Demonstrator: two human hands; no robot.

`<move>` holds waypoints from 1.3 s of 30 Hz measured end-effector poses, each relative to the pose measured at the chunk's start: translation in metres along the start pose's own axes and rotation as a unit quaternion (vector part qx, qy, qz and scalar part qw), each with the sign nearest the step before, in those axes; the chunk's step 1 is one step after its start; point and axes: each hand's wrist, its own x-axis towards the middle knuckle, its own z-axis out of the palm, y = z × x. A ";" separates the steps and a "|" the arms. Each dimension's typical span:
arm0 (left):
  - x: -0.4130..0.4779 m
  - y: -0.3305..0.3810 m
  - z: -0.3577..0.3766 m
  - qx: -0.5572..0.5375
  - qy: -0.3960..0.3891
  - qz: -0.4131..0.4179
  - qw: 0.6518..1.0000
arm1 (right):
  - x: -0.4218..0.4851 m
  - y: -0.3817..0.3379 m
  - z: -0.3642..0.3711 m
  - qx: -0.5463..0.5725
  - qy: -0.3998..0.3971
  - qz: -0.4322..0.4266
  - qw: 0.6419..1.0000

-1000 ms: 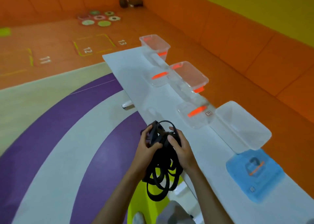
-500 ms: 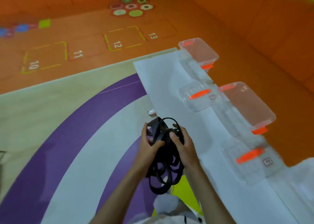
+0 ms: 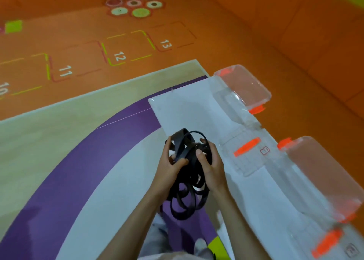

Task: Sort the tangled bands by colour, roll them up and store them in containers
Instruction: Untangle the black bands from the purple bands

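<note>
Head view: left hand (image 3: 169, 168) and right hand (image 3: 212, 168) both curl around a tangle of black bands (image 3: 185, 199), held above the left edge of the white table (image 3: 187, 111). It looks light, limp and snag-prone; best pinch one loose hanging loop.

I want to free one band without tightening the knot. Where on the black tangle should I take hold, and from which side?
Probably an upper loop, pinched from above: it arches open above both hands, while the lower loops hang interlaced below. The left hand and right hand grip the black tangle at its middle.
</note>
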 end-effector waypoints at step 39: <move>0.423 0.026 -0.033 0.580 -0.264 -0.051 0.769 | 0.282 0.057 0.077 -0.245 0.293 0.320 0.867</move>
